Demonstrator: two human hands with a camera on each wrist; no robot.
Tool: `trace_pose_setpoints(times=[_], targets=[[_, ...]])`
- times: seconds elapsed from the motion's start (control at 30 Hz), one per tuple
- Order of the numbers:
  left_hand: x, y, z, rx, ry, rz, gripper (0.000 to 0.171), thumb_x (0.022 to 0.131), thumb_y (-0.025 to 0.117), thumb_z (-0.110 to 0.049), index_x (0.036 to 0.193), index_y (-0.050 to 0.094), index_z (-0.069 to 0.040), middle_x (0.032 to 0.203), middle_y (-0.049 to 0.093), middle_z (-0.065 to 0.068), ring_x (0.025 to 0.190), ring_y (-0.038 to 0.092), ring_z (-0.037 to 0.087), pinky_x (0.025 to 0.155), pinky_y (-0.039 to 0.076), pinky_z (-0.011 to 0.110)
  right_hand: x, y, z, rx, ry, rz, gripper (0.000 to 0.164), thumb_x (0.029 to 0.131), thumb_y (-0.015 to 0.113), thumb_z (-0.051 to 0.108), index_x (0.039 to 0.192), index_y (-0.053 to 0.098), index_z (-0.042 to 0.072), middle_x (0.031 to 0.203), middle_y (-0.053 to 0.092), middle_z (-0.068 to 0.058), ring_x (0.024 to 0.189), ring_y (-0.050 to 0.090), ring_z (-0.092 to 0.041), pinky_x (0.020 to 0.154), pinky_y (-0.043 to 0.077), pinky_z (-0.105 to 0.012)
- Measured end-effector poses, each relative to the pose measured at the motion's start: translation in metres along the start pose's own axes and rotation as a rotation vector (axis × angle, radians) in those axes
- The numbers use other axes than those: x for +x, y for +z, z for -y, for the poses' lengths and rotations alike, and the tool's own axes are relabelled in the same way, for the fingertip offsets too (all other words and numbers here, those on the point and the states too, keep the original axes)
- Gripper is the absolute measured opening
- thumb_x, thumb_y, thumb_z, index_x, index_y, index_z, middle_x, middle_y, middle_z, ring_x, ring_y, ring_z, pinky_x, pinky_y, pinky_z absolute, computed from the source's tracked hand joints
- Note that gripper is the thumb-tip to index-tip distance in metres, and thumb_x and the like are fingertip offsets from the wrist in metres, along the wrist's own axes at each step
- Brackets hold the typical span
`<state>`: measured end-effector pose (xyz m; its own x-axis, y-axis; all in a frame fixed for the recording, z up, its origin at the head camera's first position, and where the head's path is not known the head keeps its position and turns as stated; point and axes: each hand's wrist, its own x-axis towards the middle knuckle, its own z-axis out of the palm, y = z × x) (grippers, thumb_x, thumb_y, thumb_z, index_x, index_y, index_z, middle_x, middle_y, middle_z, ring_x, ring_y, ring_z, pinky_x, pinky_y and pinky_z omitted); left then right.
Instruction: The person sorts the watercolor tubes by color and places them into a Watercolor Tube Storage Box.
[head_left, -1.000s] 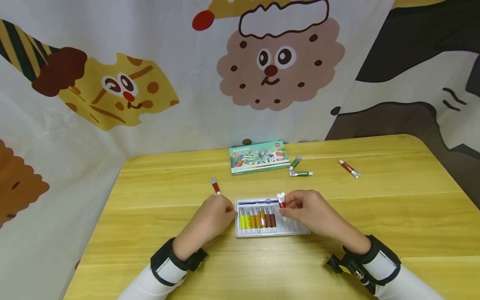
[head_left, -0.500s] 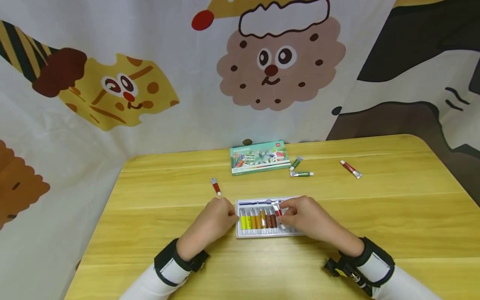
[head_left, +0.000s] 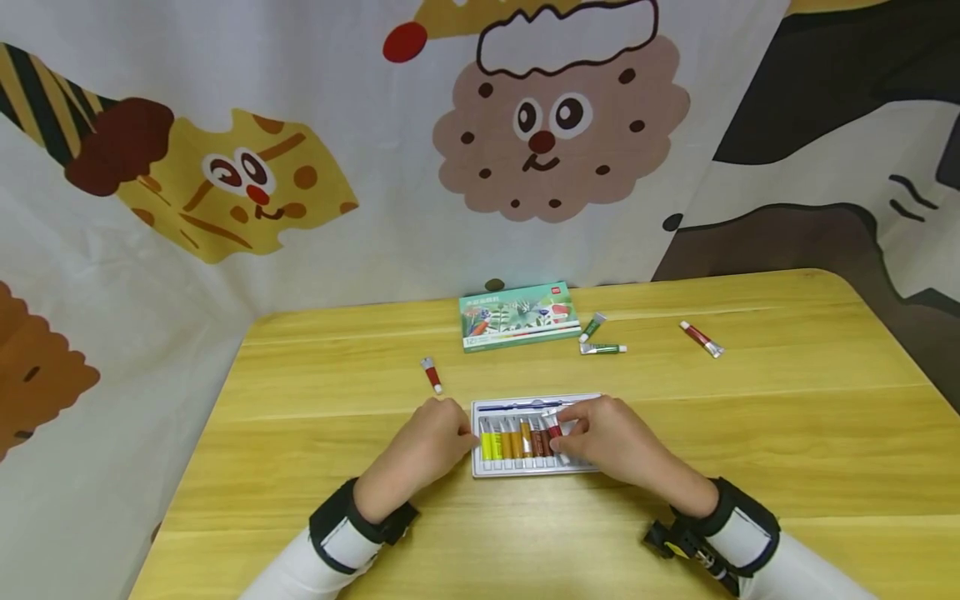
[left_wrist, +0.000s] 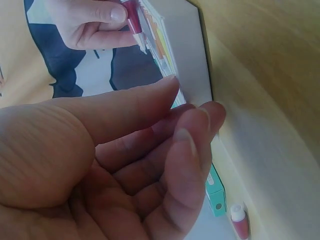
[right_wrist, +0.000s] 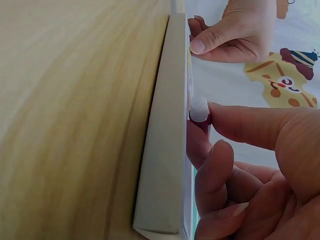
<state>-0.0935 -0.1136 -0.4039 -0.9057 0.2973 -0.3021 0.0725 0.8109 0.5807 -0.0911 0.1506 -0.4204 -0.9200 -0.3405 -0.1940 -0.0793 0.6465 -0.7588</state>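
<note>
A white plastic tray (head_left: 517, 472) holds a row of yellow, ochre and brown paint tubes (head_left: 517, 443), with a thin blue-handled brush (head_left: 517, 407) along its far side. My right hand (head_left: 611, 437) pinches a dark red paint tube (head_left: 555, 430) between thumb and fingers, white cap toward me, low over the tray just right of the brown tubes. In the right wrist view the cap (right_wrist: 199, 109) shows at the tray's rim. At the tray's left end, my left hand (head_left: 435, 437) grips the edge, thumb at the rim and fingers curled by the side wall (left_wrist: 187, 50).
Behind the tray lies a green paint box (head_left: 520, 317), with two green tubes (head_left: 602, 348) at its right. One red tube (head_left: 432, 376) lies beyond my left hand, another (head_left: 702, 339) far right. A printed curtain (head_left: 360, 267) hangs along the table's (head_left: 300, 375) back edge.
My right hand has lowered the dark red tube toward the tray and moved slightly left, bringing it beside the brown tubes. The left hand stays at the tray's left end.
</note>
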Motion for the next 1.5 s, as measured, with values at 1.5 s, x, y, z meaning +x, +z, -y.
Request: trace_pose_setpoints(times=[1.5], targets=[[0.0006, 0.0025, -0.0007, 0.021, 0.004, 0.003, 0.019, 0.096, 0.076, -0.01, 0.077, 0.077, -0.007, 0.064, 0.06, 0.0, 0.054, 0.051, 0.014, 0.051, 0.038, 0.025, 0.0002, 0.0052, -0.0032, -0.21, -0.086, 0.008, 0.025, 0.091, 0.082, 0.012, 0.074, 0.066, 0.018, 0.067, 0.057, 0.009, 0.063, 0.049, -0.01, 0.057, 0.04, -0.026]])
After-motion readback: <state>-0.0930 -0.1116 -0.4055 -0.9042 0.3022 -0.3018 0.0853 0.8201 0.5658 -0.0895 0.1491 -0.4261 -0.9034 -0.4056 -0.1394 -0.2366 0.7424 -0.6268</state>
